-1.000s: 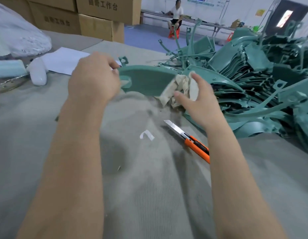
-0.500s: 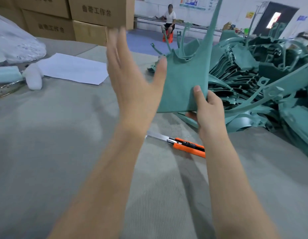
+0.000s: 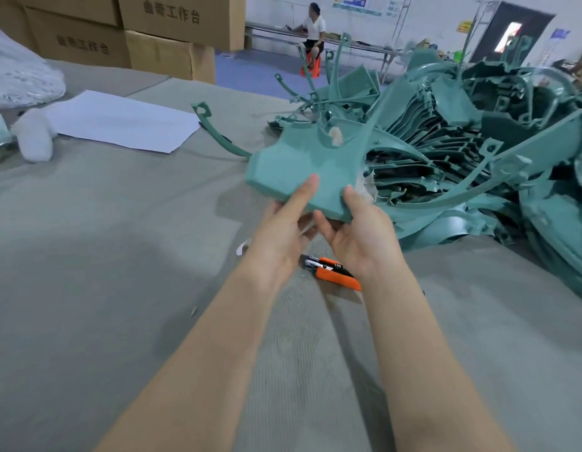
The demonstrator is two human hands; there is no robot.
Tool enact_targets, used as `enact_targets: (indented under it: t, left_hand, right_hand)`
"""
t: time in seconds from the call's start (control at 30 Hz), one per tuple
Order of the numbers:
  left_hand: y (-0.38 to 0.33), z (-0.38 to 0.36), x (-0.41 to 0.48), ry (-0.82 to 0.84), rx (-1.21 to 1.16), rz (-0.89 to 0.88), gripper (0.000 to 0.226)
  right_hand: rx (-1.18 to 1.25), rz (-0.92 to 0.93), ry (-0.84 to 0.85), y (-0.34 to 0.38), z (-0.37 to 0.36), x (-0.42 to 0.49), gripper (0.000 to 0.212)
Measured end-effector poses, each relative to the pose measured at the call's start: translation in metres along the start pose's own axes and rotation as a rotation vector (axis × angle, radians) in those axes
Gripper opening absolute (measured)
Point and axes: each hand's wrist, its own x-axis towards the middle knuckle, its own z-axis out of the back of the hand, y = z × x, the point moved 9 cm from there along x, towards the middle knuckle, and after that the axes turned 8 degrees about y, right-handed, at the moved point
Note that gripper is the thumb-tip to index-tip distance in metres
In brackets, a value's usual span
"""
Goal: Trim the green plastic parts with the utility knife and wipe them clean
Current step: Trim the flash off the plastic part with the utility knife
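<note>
I hold a flat green plastic part [image 3: 302, 161] with thin curved arms up over the table. My left hand [image 3: 283, 230] grips its near edge, thumb on top and fingers beneath. My right hand [image 3: 358, 230] grips the near right corner, thumb on top; a pale cloth [image 3: 364, 187] shows just past that thumb, and a bit of it through a hole in the part. The orange utility knife [image 3: 335, 274] lies on the table below my wrists, partly hidden by them. A big heap of green parts [image 3: 479, 151] fills the right side.
The table is covered in grey fabric [image 3: 120, 272]. A white paper sheet [image 3: 120, 120] and a white lump [image 3: 33, 138] lie at the far left. Cardboard boxes [image 3: 172, 31] stand behind. A person sits far off on a red stool [image 3: 312, 34]. A small white scrap [image 3: 240, 247] lies near my left wrist.
The part has swung from upright down to nearly flat. My left hand, open half a second ago, now grips the near edge. A second ago I was wiping it with the cloth.
</note>
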Motion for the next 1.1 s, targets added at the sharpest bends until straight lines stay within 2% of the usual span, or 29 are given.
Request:
enact_targets:
  t: [0.07,0.13,0.2,0.23,0.33,0.4,0.5,0.57,0.7,0.83,0.9,1.0,1.03,1.1]
  left_hand:
    - [0.002,0.008,0.0,-0.081,-0.025,-0.007,0.039]
    - [-0.007,0.024,-0.001,-0.187,-0.123,-0.052,0.029]
    - [-0.023,0.042,-0.004,-0.255,-0.239,-0.129,0.021]
    - [-0.031,0.05,-0.006,-0.273,-0.27,-0.157,0.017]
    - [-0.05,0.066,-0.013,-0.288,-0.276,-0.194,0.011]
    - [-0.056,0.071,-0.015,-0.299,-0.269,-0.199,0.008]
    - [-0.058,0.073,-0.016,-0.317,-0.272,-0.207,0.007]
    - [-0.058,0.074,-0.017,-0.322,-0.295,-0.225,0.006]
    - [-0.063,0.074,-0.019,-0.313,-0.365,-0.274,0.008]
    - [-0.062,0.072,-0.02,-0.309,-0.366,-0.269,0.007]
    - [-0.06,0.071,-0.019,-0.308,-0.37,-0.26,0.007]
    - [-0.059,0.07,-0.019,-0.304,-0.381,-0.256,0.007]
    - [-0.059,0.069,-0.018,-0.3,-0.382,-0.252,0.007]
    - [-0.057,0.067,-0.018,-0.29,-0.385,-0.244,0.008]
  right_hand:
    - [-0.263,-0.032,0.056,-0.005,-0.006,-0.002,0.028]
    - [-0.778,0.024,0.02,0.006,-0.002,-0.001,0.039]
    - [-1.268,0.106,-0.042,0.026,0.004,-0.002,0.036]
    - [-1.437,0.083,-0.029,0.031,0.009,-0.003,0.032]
    - [-1.717,-0.272,0.148,0.019,0.028,-0.011,0.043]
    - [-1.854,-0.422,0.205,0.01,0.033,-0.018,0.046]
    - [-1.91,-0.46,0.224,0.003,0.032,-0.019,0.043]
    - [-1.864,-0.404,0.217,0.007,0.029,-0.016,0.04]
    - [-1.632,-0.182,-0.022,0.035,0.035,-0.009,0.036]
    - [-1.66,-0.232,-0.03,0.023,0.036,-0.005,0.035]
    - [-1.651,-0.199,-0.053,0.024,0.035,-0.003,0.029]
    - [-1.509,-0.079,-0.061,0.031,0.031,-0.003,0.021]
    - [-1.434,-0.036,-0.069,0.033,0.029,-0.004,0.024]
    - [-1.296,0.012,-0.056,0.034,0.021,-0.006,0.052]
